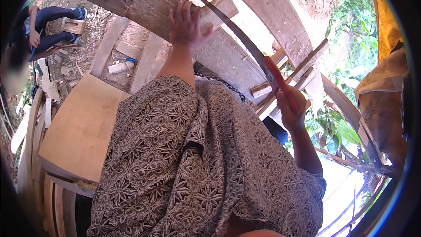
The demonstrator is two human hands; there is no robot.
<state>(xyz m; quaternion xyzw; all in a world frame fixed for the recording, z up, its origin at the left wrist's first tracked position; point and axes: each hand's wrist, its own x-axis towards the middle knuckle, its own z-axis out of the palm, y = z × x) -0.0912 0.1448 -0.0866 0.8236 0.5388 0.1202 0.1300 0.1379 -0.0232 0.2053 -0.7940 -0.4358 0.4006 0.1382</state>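
Note:
My left hand (187, 26) lies on a thick, weathered wooden board (136, 2), its fingers stretched out over the near edge and top. In my right hand (293, 109) is a handsaw (237, 31), my fingers wrapped round its red handle. The long curved-looking blade runs up and to the left, its tip near the fingers of my left hand. Around the blade, the end of the board and a lighter piece of wood (222, 11) show; whether the teeth touch the wood I cannot tell. Below the board lies a wide grey plank (237, 59).
A long plank (280, 11) crosses the upper right. Several sticks stand beside my right hand. At left is a smooth pale wooden panel (83, 127). Another person (37, 30) sits far left near a small wooden box (73, 26); offcuts and shavings litter the ground.

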